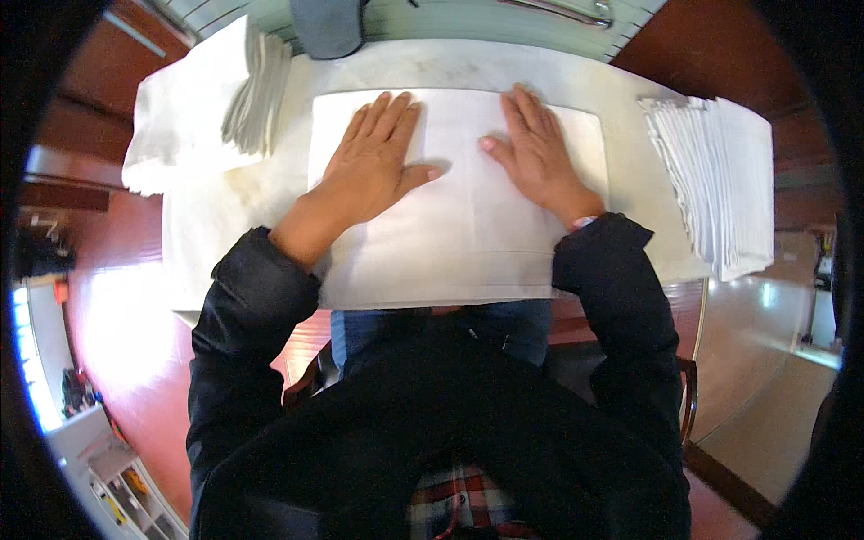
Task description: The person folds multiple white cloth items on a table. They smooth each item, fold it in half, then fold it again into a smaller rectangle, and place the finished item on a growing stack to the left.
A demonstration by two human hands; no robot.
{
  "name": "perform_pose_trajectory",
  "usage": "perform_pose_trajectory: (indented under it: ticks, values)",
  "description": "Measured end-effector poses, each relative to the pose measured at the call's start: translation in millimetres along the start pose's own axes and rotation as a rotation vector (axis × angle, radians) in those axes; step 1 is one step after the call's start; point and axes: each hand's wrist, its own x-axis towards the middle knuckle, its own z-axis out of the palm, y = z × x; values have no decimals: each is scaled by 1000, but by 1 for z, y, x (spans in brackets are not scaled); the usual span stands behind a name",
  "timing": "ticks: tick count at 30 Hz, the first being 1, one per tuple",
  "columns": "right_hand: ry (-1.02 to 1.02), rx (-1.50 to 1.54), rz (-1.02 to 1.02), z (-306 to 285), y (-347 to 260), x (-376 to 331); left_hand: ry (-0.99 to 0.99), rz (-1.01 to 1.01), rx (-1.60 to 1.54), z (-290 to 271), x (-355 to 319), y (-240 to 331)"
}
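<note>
A flat white cloth [450, 234] lies spread in front of me, its near edge at the edge of the table nearest my lap. My left hand [373, 166] rests palm down on its left half, fingers stretched toward the far edge and thumb pointing right. On the right half lies my right hand [538, 153], also palm down, with its fingers extended and the thumb out to the left. Neither hand grips anything. A faint crease runs across the cloth close to its near edge.
A pile of folded white cloths [202, 108] stands at the table's left end. Another folded stack [720, 180] lies at the right end. The table covering [225, 216] is pale and stained. A dark grey object [327, 27] sits beyond the far edge, near a metal handle [576, 13].
</note>
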Motion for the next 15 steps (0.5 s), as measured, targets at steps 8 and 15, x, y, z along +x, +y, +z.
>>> perform_pose_trajectory:
  ticks: [8,15]
  values:
    - [42,52,11,-3,11,-7,-129,282,-147,-10,-24,55]
    - [65,-168,164,-16,75,-26,-264,326,-130,-21,-57,66]
